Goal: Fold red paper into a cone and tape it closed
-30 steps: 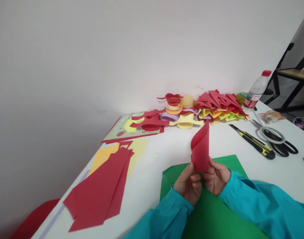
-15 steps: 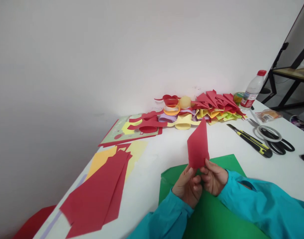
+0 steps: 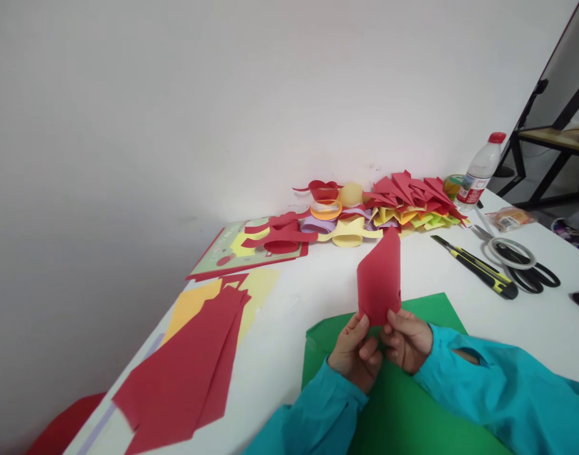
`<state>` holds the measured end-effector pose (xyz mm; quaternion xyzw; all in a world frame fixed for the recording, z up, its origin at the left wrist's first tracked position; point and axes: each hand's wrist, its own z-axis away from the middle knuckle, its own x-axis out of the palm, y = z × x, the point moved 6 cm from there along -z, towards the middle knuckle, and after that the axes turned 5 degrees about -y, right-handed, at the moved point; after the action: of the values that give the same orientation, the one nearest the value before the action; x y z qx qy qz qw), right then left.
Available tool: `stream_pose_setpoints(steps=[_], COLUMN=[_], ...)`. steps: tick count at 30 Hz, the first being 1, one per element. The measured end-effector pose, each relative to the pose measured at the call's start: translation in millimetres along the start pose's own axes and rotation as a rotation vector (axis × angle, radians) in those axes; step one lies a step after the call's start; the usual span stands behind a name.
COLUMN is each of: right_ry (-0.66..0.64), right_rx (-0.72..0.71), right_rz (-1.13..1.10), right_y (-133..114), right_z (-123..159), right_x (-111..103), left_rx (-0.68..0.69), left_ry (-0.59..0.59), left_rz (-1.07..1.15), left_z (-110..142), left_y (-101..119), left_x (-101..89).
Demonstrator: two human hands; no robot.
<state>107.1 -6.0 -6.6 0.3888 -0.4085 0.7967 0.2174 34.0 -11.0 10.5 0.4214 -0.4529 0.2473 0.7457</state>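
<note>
Both my hands hold a small folded piece of red paper [image 3: 380, 278] upright by its lower end, above a green sheet [image 3: 403, 404] on the white table. My left hand [image 3: 356, 352] pinches the paper's lower left corner with thumb and fingers. My right hand [image 3: 406, 338] pinches its lower right corner. Both arms wear teal sleeves. The paper's pointed top stands toward the far side of the table.
Red and yellow sheets [image 3: 189, 366] lie at the left. A heap of folded coloured paper pieces [image 3: 365, 212] lines the wall. A yellow-black utility knife [image 3: 473, 265], scissors with a tape ring [image 3: 521, 262], a plastic bottle [image 3: 481, 170] and a wrapped snack [image 3: 509, 219] sit at the right.
The red paper was curled into a loose cone a second ago; now it is flattened into a pointed flat shape. My hands stay at its base.
</note>
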Motion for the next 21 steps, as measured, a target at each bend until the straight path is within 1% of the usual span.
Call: stream_pose_setpoints(steps=[4,8,13,18,21], right_ry=[-0.002,-0.004,0.062,-0.005,0.009], right_rx=[-0.026,-0.013,-0.057,-0.043,-0.051], right_rz=[0.07,0.083,0.002,0.066,0.065], right_y=[1,2,-2,1,1], right_z=[0,1,2,1,2], right_x=[1,4,3,5,6], left_rx=[-0.003,0.0,0.031,0.038,0.04], left_ry=[0.037,0.094,0.098,0.092,0.042], left_rz=[-0.091,-0.083,-0.092,-0.225,-0.238], left_z=[-2,-4,-3,-4,-7], left_y=[-1,0,3,0,-3], left_x=[-0.5,-3.8,-5.9,-11.9,-12.9])
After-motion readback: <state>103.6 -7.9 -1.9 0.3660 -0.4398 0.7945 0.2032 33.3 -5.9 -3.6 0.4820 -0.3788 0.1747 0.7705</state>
